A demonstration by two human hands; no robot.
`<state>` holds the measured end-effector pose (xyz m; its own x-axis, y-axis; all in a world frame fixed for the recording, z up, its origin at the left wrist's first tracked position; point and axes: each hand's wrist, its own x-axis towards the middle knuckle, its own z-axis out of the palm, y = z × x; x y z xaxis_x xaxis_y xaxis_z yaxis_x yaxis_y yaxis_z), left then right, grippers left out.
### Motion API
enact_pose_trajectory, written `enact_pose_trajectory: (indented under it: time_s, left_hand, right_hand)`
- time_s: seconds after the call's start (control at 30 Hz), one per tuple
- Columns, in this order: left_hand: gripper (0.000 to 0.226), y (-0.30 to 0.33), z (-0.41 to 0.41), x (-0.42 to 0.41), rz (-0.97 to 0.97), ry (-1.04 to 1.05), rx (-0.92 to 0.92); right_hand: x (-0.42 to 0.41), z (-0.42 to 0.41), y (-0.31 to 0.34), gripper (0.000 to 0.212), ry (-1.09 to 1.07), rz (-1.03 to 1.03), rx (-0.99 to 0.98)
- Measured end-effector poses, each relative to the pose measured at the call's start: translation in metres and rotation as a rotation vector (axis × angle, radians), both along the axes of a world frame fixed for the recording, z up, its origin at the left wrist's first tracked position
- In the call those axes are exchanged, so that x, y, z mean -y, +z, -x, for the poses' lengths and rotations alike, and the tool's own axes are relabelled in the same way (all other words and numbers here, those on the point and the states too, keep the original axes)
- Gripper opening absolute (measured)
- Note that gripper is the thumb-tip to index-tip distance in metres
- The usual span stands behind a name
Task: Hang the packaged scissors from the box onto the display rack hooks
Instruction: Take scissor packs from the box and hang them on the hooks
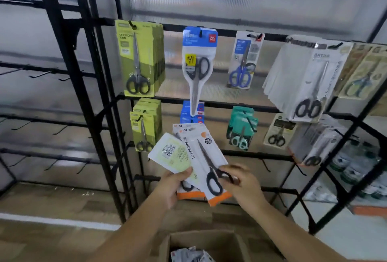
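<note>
My left hand [173,186] grips a fanned stack of packaged scissors [196,152], white cards with orange bottoms, one turned over so its barcode back shows. My right hand [243,182] pinches the front pack at the black scissor handles. Both hands hover in front of the black display rack [90,73], below the hooks that carry green [138,58], blue [198,62] and other scissor packs. An open cardboard box [209,240] with more packs inside sits at the bottom of view.
Empty hooks [265,164] stick out of the rack bar just right of my hands, and more bare hooks [41,74] line the left section. Shelves with bottles [356,167] stand at the right. A translucent panel backs the rack.
</note>
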<state>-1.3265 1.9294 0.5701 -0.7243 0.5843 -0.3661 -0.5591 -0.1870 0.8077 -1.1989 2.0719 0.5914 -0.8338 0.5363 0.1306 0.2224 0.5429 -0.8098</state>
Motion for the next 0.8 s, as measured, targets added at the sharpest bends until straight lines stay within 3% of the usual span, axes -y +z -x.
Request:
enact_pose_trajectory:
  time_s: [0.2, 0.43, 0.6, 0.8]
  left_hand:
    - [0.033, -0.024, 0.018, 0.011, 0.123, -0.012, -0.025]
    - [0.027, -0.055, 0.033, 0.004, 0.143, -0.191, -0.048]
    - [0.026, -0.055, 0.028, -0.031, 0.071, -0.341, 0.013]
    - [0.029, -0.026, -0.012, -0.097, -0.008, -0.480, -0.055]
  right_hand:
    - [0.009, 0.010, -0.022, 0.037, -0.165, 0.295, -0.035]
    - [-0.003, -0.005, -0.033, 0.043, -0.411, 0.420, -0.141]
    - [-0.021, -0.034, -0.035, 0.039, -0.619, 0.457, -0.217]
    - [-0.054, -0.084, -0.026, 0.035, -0.825, 0.633, -0.389]
